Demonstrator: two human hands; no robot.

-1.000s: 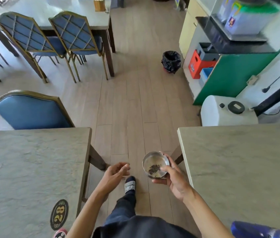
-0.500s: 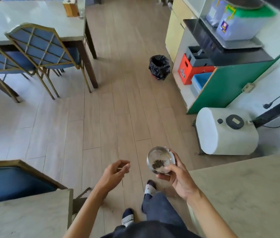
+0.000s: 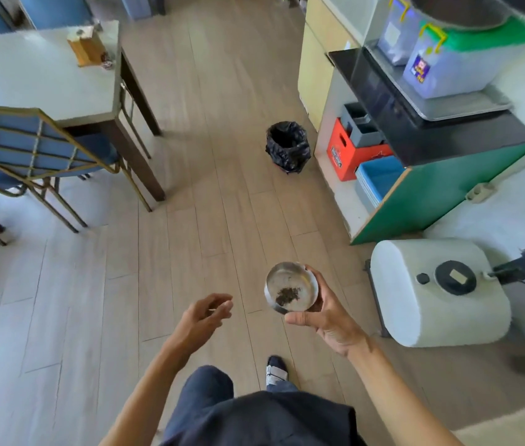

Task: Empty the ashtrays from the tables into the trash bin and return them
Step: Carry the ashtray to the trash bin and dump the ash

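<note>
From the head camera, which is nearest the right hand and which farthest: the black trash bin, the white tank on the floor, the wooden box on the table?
Measured from the right hand holding the ashtray:
1. White tank, on the floor just to its right.
2. Black trash bin, ahead by the counter.
3. Wooden box, on the far left table.

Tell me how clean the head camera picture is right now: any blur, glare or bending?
Head view: the ashtray in the right hand is fairly sharp, ash visible; the left hand is slightly smeared; the table top left is washed out by daylight; wide-angle bending at the edges; the trash bin is clear.
</note>
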